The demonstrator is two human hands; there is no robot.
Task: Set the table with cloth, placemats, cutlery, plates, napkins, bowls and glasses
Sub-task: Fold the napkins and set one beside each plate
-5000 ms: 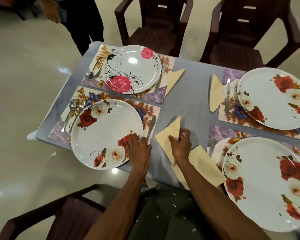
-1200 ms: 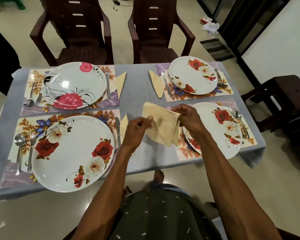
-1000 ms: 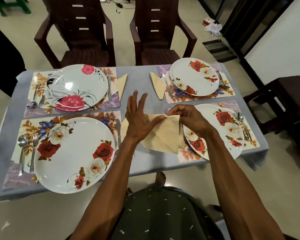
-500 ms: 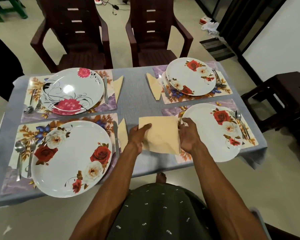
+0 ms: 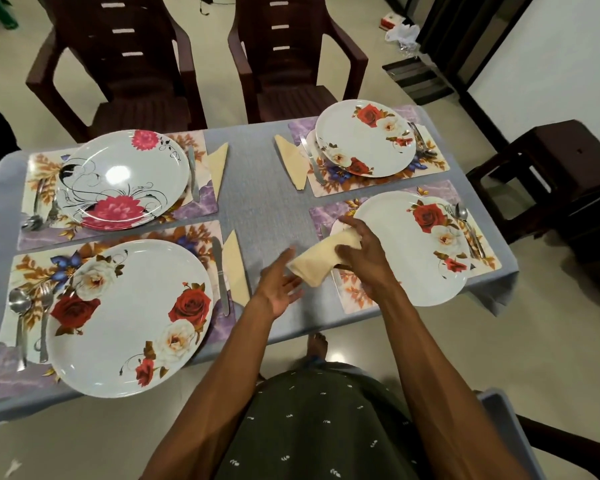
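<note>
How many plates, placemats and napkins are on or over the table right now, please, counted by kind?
Plates: 4, including the pink-flower plate
Placemats: 4, one under each plate, such as the near-left placemat
Napkins: 4; three lie folded on the cloth, and one napkin is in the right hand
Total: 12

A grey cloth (image 5: 267,188) covers the table, and everything sits around it. Four floral placemats lie on the cloth, each with a plate: a pink-flowered plate (image 5: 122,180) at its far left, rose plates at near left (image 5: 125,317), far right (image 5: 366,138) and near right (image 5: 413,251). Folded yellow napkins lie beside three settings. Over the cloth's near middle, the right hand (image 5: 364,261) grips a bunched yellow napkin (image 5: 323,259) by the near-right plate's edge, while the left hand (image 5: 279,284) is spread with its palm up just beneath it. Two dark chairs stand beyond the cloth's far edge.
</note>
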